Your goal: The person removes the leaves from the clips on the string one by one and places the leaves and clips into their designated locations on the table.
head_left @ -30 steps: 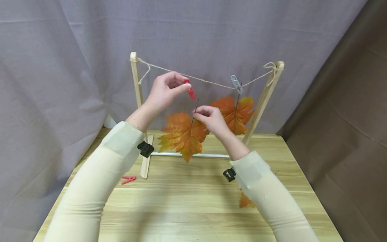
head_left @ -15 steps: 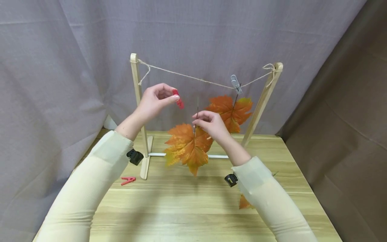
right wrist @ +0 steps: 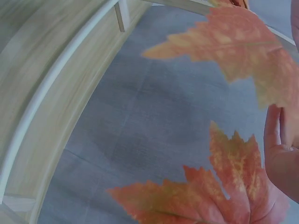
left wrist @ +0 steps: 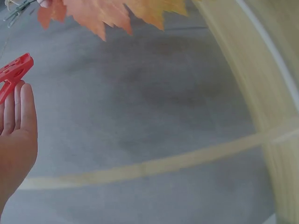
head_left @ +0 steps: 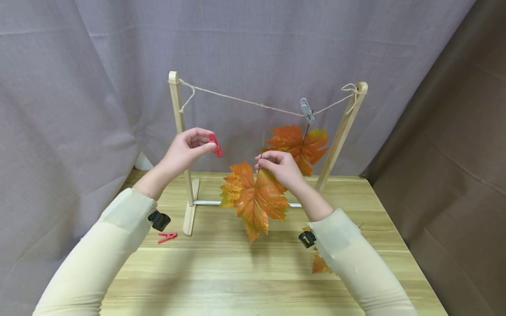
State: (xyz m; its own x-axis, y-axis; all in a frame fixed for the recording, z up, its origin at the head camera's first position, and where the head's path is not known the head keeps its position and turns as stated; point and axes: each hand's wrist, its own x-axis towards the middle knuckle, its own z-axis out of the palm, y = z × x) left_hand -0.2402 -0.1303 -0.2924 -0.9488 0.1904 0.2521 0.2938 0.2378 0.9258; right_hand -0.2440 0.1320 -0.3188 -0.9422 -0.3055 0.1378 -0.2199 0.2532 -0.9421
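In the head view my left hand pinches a red clothespin between thumb and fingers, left of centre and below the string. The left wrist view shows that clothespin at the fingertips. My right hand pinches the stem of an orange maple leaf, whose blade hangs below the fingers. Behind it, a second maple leaf hangs from the string by a grey clothespin. Part of this rear leaf is hidden by my right hand.
A wooden stand with left post and right post carries the string. Another red clothespin lies on the table at left. More leaf shows beneath my right forearm. A grey curtain hangs behind.
My left hand has moved down and left with the red clothespin, away from the string. My right hand has lowered slightly, bringing the leaf down and a little right.
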